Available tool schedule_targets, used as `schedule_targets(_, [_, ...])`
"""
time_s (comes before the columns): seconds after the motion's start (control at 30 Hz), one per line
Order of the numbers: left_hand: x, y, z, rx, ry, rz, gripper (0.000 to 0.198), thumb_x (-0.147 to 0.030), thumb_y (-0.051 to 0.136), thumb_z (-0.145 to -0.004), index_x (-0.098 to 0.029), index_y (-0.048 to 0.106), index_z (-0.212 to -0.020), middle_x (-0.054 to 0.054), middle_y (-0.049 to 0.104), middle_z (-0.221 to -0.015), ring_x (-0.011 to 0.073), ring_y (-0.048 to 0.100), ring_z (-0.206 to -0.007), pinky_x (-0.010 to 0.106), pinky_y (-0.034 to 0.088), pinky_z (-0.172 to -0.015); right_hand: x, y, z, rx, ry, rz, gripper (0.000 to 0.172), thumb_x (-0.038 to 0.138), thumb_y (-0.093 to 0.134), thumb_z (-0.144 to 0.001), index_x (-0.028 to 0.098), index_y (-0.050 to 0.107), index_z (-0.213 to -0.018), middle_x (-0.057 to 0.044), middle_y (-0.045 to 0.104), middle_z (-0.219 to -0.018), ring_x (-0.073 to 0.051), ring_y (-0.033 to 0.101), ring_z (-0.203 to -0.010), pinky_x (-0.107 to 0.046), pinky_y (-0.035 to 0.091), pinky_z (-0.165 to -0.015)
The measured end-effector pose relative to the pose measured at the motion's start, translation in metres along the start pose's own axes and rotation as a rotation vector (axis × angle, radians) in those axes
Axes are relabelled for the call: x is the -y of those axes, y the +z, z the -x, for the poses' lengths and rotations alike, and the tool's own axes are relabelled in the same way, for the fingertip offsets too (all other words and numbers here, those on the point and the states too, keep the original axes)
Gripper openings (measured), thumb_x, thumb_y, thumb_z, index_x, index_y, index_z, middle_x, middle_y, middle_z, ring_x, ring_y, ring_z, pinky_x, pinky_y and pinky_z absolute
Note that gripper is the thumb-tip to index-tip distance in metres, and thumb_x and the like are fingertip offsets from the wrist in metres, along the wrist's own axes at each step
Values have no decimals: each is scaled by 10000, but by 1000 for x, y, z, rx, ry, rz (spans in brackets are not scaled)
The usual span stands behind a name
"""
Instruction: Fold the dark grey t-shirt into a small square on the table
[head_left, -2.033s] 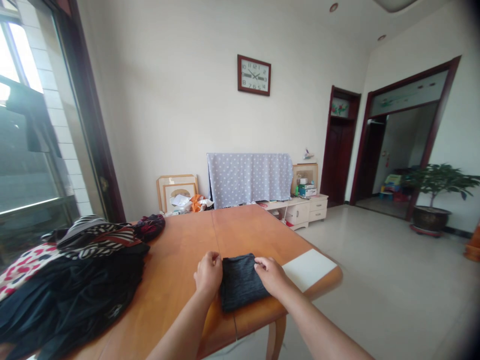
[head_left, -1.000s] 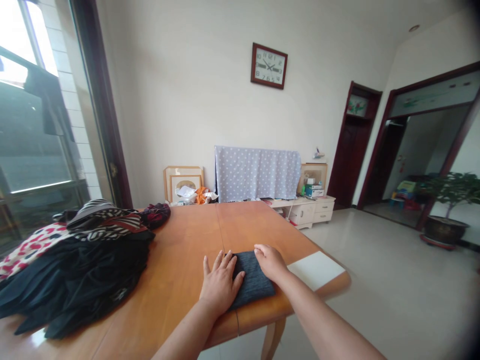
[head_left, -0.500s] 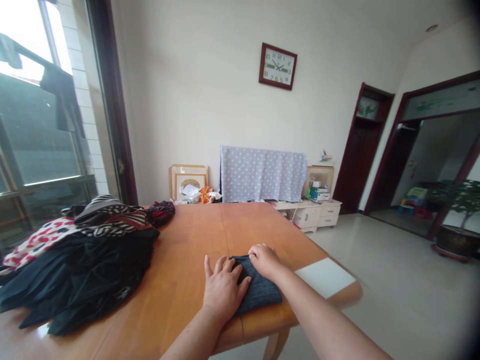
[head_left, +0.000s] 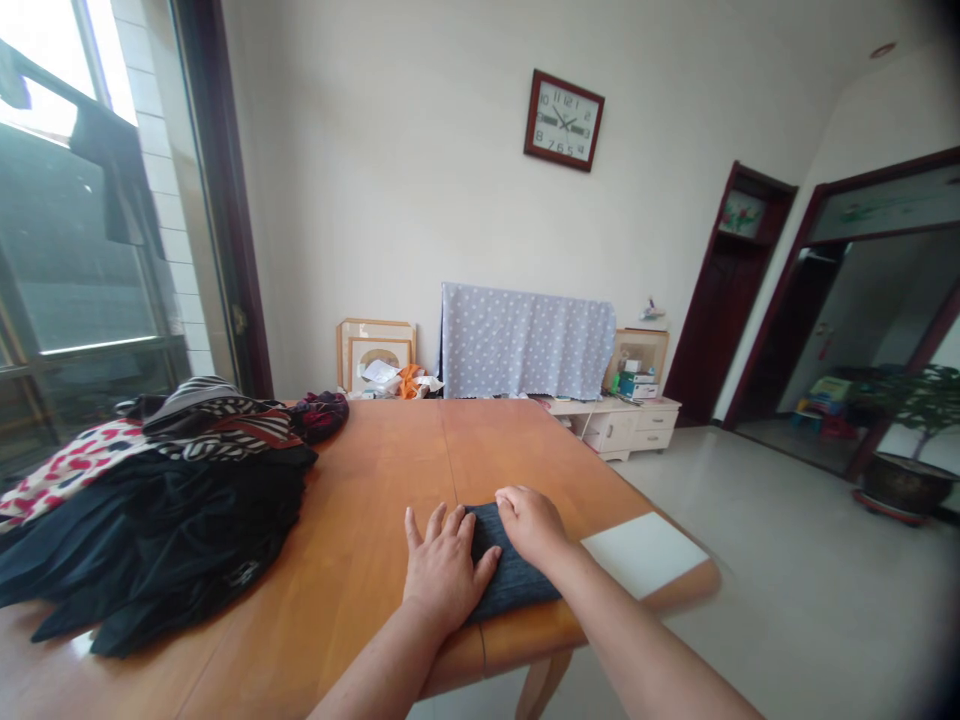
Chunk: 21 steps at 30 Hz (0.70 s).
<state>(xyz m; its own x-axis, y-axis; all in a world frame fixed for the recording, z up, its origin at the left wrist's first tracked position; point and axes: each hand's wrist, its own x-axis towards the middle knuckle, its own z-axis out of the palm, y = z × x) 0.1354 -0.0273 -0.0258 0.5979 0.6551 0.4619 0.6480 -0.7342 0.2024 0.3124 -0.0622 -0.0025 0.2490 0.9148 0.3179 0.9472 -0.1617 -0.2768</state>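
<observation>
A folded dark blue cloth (head_left: 510,575) lies near the front edge of the wooden table (head_left: 375,500). My left hand (head_left: 448,570) rests with fingers spread over the cloth's left edge, its thumb on the fabric. Curled closed, my right hand (head_left: 531,525) is at the cloth's far right edge, and its fingertips pinch the fabric there. Part of the cloth is hidden under both hands.
On the table's left is a heap of clothes (head_left: 187,520), black, striped and red-patterned. A white sheet (head_left: 645,553) lies at the right corner. Behind the table stand a cloth-covered object (head_left: 525,345) and a low white cabinet (head_left: 645,428).
The camera view has shifted slightly. Both hands stay at the cloth in nearly the same positions, and the cloth looks much the same.
</observation>
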Motion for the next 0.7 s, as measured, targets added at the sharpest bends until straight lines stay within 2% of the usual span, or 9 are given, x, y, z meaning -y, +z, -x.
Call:
schedule_targets(0.1, [5,5,0,-9,2,27,540,-595,388,-935,-251,601,-1293,103,551,-1417,361,354,-1389,659,-51,-1165,3,7,15,118,-54,-12,486,366,283,-1015,201,576,-1366,-102,554,-1418,-241,457,-1341,-379,276,-1120])
schedule_targets(0.17, [12,8,-3,-17,-15,84,475,-535,418,-943,-265,587,-1295,88,553,-1416,336,388,-1370,642,42,-1174,2,12,21,168,-50,-21,527,381,270,-1018,179,487,-1454,-107,454,-1507,-244,343,-1430,-407,220,-1168])
schedule_targets(0.23, [21,12,-6,-42,-84,171,393,-427,436,-951,-259,584,-1274,81,593,-1361,289,465,-1307,568,201,-1163,2,16,23,177,-43,-28,538,386,259,-1021,176,463,-1473,-104,425,-1527,-239,309,-1451,-418,196,-1186])
schedule_targets(0.3, [31,14,-10,-90,-196,278,326,-324,435,-946,-218,599,-1206,92,649,-1251,240,554,-1194,447,364,-1081,1,19,23,167,-44,-26,542,391,254,-1023,172,466,-1471,-105,422,-1528,-240,306,-1454,-423,186,-1193])
schedule_targets(0.37, [38,15,-13,-135,-283,379,273,-275,443,-929,-188,614,-1124,96,678,-1156,211,602,-1100,364,437,-985,0,20,22,158,-48,-22,548,391,240,-1026,163,469,-1468,-110,420,-1528,-241,307,-1453,-428,183,-1196])
schedule_targets(0.43, [41,14,-13,-143,-343,461,225,-258,469,-906,-184,624,-1052,82,697,-1080,190,632,-1017,317,463,-907,0,22,21,155,-48,-20,551,392,235,-1027,158,467,-1469,-115,419,-1527,-243,306,-1454,-434,184,-1196])
schedule_targets(0.53, [38,8,-10,-84,-378,574,174,-285,488,-888,-196,634,-926,40,712,-925,162,653,-862,261,468,-765,-1,23,21,153,-45,-27,548,391,241,-1026,160,466,-1470,-111,417,-1530,-244,298,-1458,-436,186,-1195])
schedule_targets(0.7, [26,-7,-5,150,-461,606,163,-312,540,-836,-197,628,-762,7,675,-695,157,623,-673,234,403,-600,-2,25,21,137,-41,-34,541,383,247,-1025,158,479,-1459,-107,421,-1528,-241,306,-1453,-429,187,-1194])
